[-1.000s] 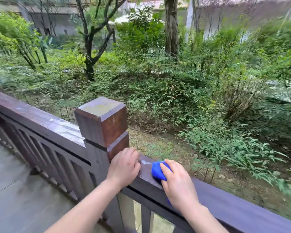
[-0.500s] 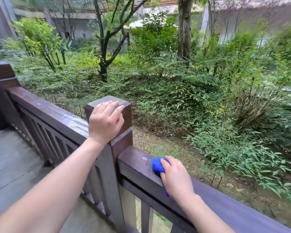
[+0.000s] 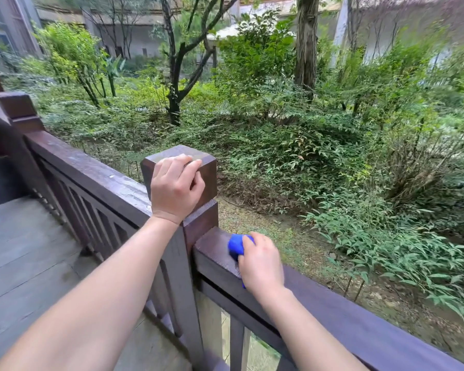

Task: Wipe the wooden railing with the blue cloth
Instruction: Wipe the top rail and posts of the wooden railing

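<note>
Person at dark brown wooden railing (image 3: 359,314), garden beyond.
Railing runs from left edge to lower right; square dark wood post (image 3: 198,167) at centre. Left hand (image 3: 176,184) curled over post top, fingers pressed on it. Right hand (image 3: 261,263) clamps bunched blue cloth (image 3: 235,247) onto rail, just right of post.

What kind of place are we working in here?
Likely an outdoor wooden deck or porch beside a garden: a wooden railing with a square post, plank flooring, and dense shrubs beyond.
</note>
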`<state>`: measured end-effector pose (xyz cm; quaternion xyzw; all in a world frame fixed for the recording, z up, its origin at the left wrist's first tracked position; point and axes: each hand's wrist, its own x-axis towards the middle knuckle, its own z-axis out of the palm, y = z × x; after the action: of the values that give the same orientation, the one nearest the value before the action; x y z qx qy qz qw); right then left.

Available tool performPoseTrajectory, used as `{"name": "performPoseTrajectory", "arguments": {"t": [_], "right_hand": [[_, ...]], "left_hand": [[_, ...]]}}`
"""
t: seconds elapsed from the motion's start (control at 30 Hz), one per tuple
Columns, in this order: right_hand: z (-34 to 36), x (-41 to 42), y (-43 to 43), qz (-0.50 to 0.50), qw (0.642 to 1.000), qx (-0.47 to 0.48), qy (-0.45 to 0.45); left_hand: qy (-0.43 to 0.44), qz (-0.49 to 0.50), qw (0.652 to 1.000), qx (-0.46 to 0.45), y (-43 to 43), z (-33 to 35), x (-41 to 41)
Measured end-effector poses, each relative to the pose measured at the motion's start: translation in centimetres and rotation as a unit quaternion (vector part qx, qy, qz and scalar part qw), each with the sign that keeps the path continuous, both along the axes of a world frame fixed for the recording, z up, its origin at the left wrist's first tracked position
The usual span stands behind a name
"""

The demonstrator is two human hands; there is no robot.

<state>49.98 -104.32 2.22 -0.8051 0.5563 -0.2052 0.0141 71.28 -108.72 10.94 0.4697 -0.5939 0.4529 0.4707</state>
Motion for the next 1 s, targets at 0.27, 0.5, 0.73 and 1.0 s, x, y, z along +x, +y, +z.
{"name": "performPoseTrajectory", "arguments": {"t": [0.27,0.5,0.73,1.0], "right_hand": [[-1.8,-2.5,1.1,0.120,0.991,-0.045,0.027],[0.1,4.6,-1.0,0.106,0.994,0.002,0.021],[-0.8,2.3,-2.5,0.090,0.996,0.004,0.014],[-1.0,3.0,-0.5,0.194,0.981,-0.006,0.008]], "left_hand": [[0.000,0.006,1.000,-0.002,-0.3,-0.2,0.0],[0.000,0.006,1.000,-0.001,-0.1,0.2,-0.1],[0.003,0.011,1.000,-0.004,-0.2,0.2,0.0],[-0.001,0.013,1.000,-0.002,-0.2,-0.2,-0.2]]}}
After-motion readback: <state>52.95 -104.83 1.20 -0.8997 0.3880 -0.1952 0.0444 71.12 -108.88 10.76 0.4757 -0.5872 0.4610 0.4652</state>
